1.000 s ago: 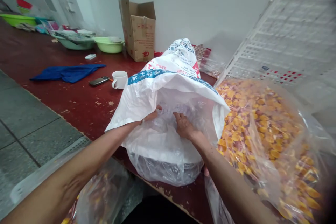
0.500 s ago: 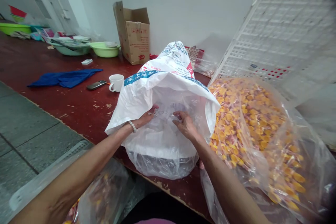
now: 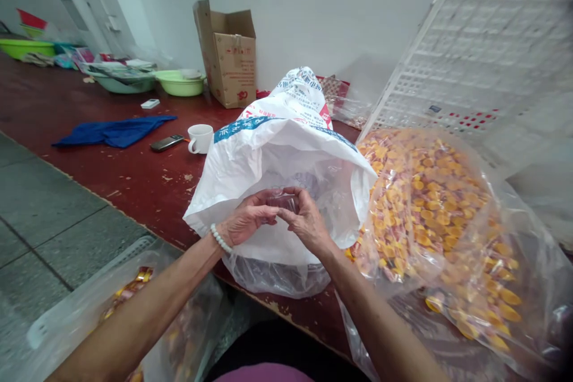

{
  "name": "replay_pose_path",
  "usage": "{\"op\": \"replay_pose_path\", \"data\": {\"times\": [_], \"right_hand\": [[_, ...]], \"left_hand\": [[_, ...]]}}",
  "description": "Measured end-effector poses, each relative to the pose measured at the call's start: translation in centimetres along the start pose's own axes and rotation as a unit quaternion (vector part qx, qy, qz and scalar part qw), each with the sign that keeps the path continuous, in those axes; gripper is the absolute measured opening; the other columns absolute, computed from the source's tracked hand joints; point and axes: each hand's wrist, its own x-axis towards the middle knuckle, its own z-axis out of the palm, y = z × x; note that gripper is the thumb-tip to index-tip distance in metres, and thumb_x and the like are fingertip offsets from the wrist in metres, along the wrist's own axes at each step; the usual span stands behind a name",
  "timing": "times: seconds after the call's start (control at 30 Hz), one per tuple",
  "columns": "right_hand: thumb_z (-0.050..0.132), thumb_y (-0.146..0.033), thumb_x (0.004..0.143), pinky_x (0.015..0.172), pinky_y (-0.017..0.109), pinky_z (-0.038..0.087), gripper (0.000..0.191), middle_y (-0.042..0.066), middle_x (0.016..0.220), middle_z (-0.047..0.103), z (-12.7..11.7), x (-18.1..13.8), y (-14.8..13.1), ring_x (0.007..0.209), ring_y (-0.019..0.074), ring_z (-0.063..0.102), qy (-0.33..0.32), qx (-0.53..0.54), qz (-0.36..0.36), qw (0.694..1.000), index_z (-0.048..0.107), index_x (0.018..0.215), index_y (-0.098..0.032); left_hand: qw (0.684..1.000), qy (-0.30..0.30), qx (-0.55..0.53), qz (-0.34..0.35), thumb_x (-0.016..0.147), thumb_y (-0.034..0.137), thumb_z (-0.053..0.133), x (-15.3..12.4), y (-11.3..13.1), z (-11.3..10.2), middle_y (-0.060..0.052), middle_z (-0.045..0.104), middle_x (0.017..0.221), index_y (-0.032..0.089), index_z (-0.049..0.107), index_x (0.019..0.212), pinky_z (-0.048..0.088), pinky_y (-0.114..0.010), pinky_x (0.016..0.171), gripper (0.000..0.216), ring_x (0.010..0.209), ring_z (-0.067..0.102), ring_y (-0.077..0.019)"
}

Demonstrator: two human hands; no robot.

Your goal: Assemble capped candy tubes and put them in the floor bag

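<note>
A Small, See-Through Plastic Piece (image 3: pixel 283 202) Between My Fingertips

The piece is in front of me, just at the sack's open mouth. My left hand (image 3: pixel 250 218) pinches one end, with the thumb on the near side. My right hand (image 3: pixel 308 221) pinches the other end, fingers bent over it. I think I use both hands because it is small and smooth and could slip. I can't tell its full shape, as my fingers hide some of it.

Right behind it is a big white sack with blue and red print (image 3: pixel 239 170). Its mouth gapes toward me, maybe so both hands can fit in. The clear shapes inside are too blurry to name. A thin, clear plastic bag (image 3: pixel 277 279) pokes out under the sack's front edge.

To my right sits a big clear bag full of little yellow-orange things (image 3: pixel 425 191). A white plastic crate with holes (image 3: pixel 447 65) tilts up behind it.

To my left, on the dark red table (image 3: pixel 143 176), are a white mug (image 3: pixel 201 138), a dark phone (image 3: pixel 167 143) and a blue cloth (image 3: pixel 114 131). I guess they sit there to be out of my way.
</note>
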Motion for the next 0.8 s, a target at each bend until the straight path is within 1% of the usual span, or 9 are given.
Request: {"op": "replay_pose_path", "data": {"times": [0.17,0.27,0.33,0.43,0.5,0.6,0.67,0.73,0.8], "right_hand": [[0.059,-0.029,0.079,0.07,0.03,0.05,0.037,0.002,0.09,0.067,0.1,-1.3,0.6,0.077,0.0142,0.063,-0.003,-0.015,-0.057,0.998,0.041,0.111,-0.022],[0.059,-0.036,0.08,0.064,0.027,0.049,0.031,0.005,0.098,0.066,-0.8,-2.5,0.6,0.07,0.0123,0.063,0.008,-0.061,-0.029,0.998,0.049,0.106,-0.021],[0.061,-0.04,0.079,0.055,0.025,0.048,0.038,0.005,0.102,0.065,-1.3,-3.2,0.3,0.058,0.009,0.059,0.004,-0.065,-0.007,0.998,0.05,0.11,-0.021],[0.066,-0.043,0.074,0.045,0.021,0.043,0.049,0.003,0.102,0.063,-1.7,-4.1,-0.3,0.053,0.0071,0.056,-0.03,-0.019,0.034,0.999,0.05,0.116,-0.023],[0.065,-0.044,0.074,0.041,0.019,0.037,0.042,0.0,0.084,0.062,-1.7,-4.5,-0.6,0.051,0.0076,0.054,-0.036,0.015,0.07,0.997,0.056,0.107,-0.021],[0.064,-0.045,0.074,0.039,0.018,0.033,0.035,-0.005,0.062,0.052,-2.0,-5.0,-0.7,0.047,0.0074,0.047,-0.019,0.041,0.091,0.995,0.059,0.098,-0.02],[0.063,-0.045,0.075,0.042,0.019,0.032,0.034,-0.006,0.058,0.048,-2.7,-5.5,-0.8,0.047,0.0071,0.043,-0.013,0.004,0.065,0.998,0.06,0.097,-0.02],[0.063,-0.04,0.077,0.046,0.02,0.032,0.027,-0.006,0.057,0.047,-3.6,-6.2,-0.9,0.049,0.0078,0.042,-0.017,-0.097,0.016,0.995,0.062,0.096,-0.02],[0.062,-0.028,0.077,0.052,0.022,0.034,0.02,-0.004,0.061,0.052,-4.4,-6.8,-1.2,0.052,0.0085,0.044,-0.039,-0.216,-0.039,0.975,0.063,0.095,-0.021]], "left_hand": [[0.995,0.095,0.01,0.027,0.067,0.028,0.074,-0.4,-1.1,1.8,-0.002,0.067,0.089,0.018,0.069,0.089,0.037,-0.022,0.055,0.025,0.066,0.055,-0.0101],[0.99,0.118,0.06,0.049,0.066,0.028,0.076,-1.0,-1.2,2.5,-0.001,0.064,0.079,0.017,0.069,0.088,0.035,-0.022,0.055,0.026,0.067,0.053,-0.0103],[0.99,0.111,0.067,0.052,0.066,0.028,0.076,-1.5,-1.1,2.8,-0.001,0.064,0.08,0.017,0.069,0.091,0.035,-0.022,0.054,0.028,0.066,0.052,-0.0098],[0.996,0.073,0.015,0.045,0.068,0.027,0.075,-2.1,-0.7,3.0,-0.001,0.065,0.086,0.018,0.07,0.092,0.038,-0.022,0.056,0.026,0.066,0.052,-0.0094],[0.999,0.036,-0.029,0.025,0.069,0.026,0.075,-2.4,-0.5,3.1,0.0,0.064,0.081,0.019,0.07,0.093,0.041,-0.024,0.06,0.026,0.063,0.053,-0.0092],[0.999,-0.003,-0.045,-0.003,0.07,0.026,0.074,-2.9,-0.3,2.9,-0.001,0.065,0.079,0.019,0.07,0.099,0.045,-0.027,0.064,0.03,0.062,0.056,-0.0102],[0.999,-0.012,-0.026,-0.018,0.071,0.029,0.073,-3.4,-0.1,2.7,-0.004,0.067,0.087,0.019,0.069,0.102,0.046,-0.029,0.067,0.033,0.066,0.059,-0.0125],[1.0,0.003,0.013,-0.016,0.073,0.031,0.072,-4.0,0.2,2.3,-0.006,0.068,0.095,0.018,0.069,0.103,0.046,-0.03,0.074,0.033,0.076,0.062,-0.015],[0.997,0.01,0.077,-0.01,0.074,0.033,0.071,-4.5,0.5,2.1,-0.007,0.068,0.102,0.016,0.07,0.102,0.044,-0.028,0.08,0.033,0.088,0.061,-0.017]]}}
